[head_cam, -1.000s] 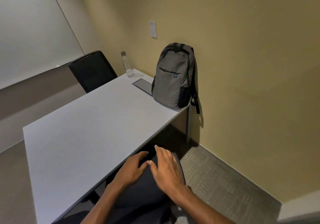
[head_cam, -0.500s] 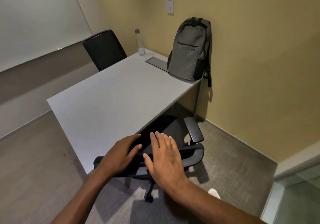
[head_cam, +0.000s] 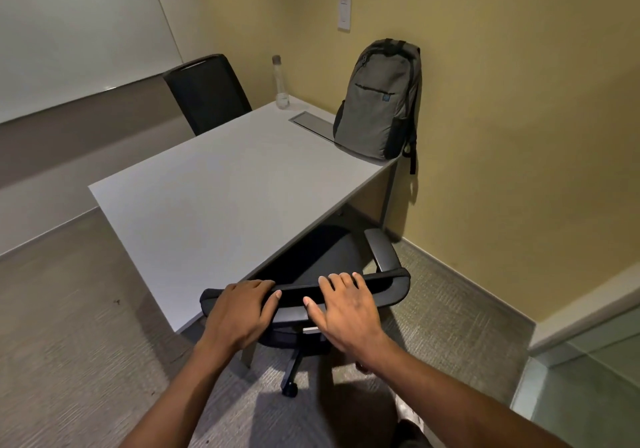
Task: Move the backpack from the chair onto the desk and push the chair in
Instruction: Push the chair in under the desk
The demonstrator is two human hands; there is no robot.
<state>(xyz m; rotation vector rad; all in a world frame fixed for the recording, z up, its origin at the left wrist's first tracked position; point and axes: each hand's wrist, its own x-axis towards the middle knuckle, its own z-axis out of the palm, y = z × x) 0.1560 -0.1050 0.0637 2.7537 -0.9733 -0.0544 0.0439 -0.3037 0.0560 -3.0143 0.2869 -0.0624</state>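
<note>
A grey backpack (head_cam: 377, 101) stands upright at the far right corner of the white desk (head_cam: 214, 198), leaning on the yellow wall, one strap hanging over the desk edge. A black office chair (head_cam: 384, 285) is tucked partly under the desk's near side, its seat half hidden by the desktop. My left hand (head_cam: 239, 312) wraps over the top of the chair's backrest on the left. My right hand (head_cam: 346, 305) lies flat on the backrest top, fingers spread and curled over its edge.
A second black chair (head_cam: 207, 93) stands at the desk's far side. A clear water bottle (head_cam: 281, 82) and a recessed cable hatch (head_cam: 311, 123) are near the backpack. Carpet floor surrounds the desk; a glass panel (head_cam: 585, 385) is at the right.
The view has pulled back and up from the desk. Both hands have settled onto the top of the chair's backrest, and the chair sits under the desk edge.
</note>
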